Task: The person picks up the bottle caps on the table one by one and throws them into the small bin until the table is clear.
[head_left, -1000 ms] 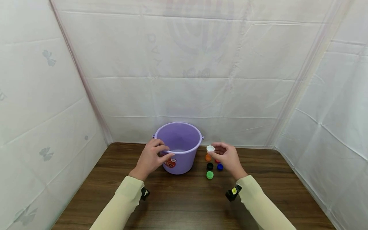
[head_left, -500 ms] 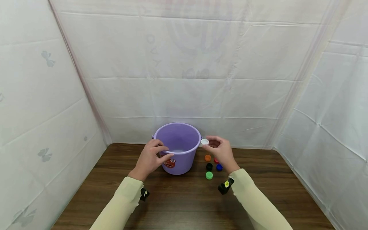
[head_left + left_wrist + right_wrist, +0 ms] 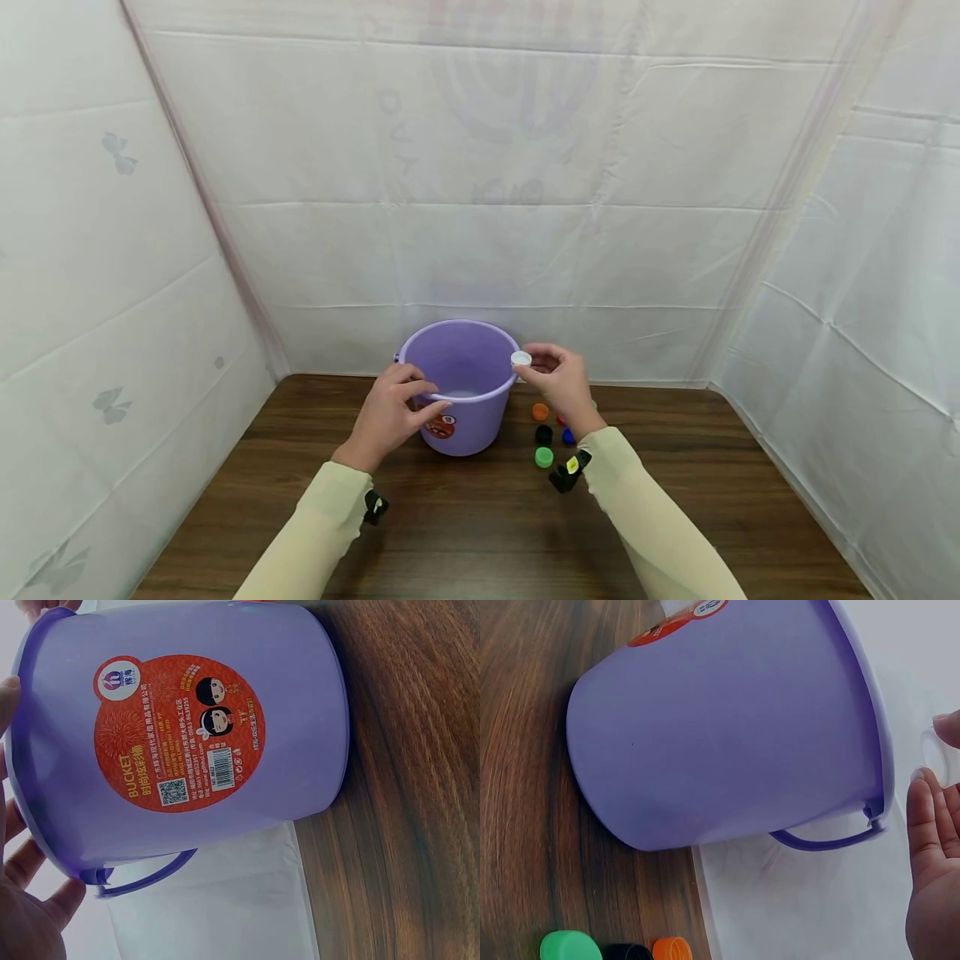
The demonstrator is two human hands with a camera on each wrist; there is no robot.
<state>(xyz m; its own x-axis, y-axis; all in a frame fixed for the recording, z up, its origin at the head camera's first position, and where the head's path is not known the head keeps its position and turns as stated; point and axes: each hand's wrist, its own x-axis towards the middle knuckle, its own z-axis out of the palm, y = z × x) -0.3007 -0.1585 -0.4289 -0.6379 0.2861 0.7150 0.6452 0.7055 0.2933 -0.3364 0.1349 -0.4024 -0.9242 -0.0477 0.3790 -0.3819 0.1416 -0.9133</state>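
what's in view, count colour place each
table: 1, brown woodgrain, underneath
backdrop sheeting: 3 sides, white, around table
bucket: 1, purple, on table
handle: 1, purple, on bucket
label: 1, red, on bucket
held bottle cap: 1, white, near bucket
bottle caps: 5, green, black, orange, red, blue, right of bucket
unclear item: 1, pale green, partly behind right wrist
wrist cameras: 2, black, under wrists
sleeves: 2, pale yellow, forearms
left hand: 1, bare, on bucket
right hand: 1, bare, pinching held bottle cap

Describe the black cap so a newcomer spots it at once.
On the brown wooden table stands a round purple plastic bucket. Right of it in the head view lies the small round black plastic cap, between an orange plastic cap and a bright green plastic cap; it alone is black.
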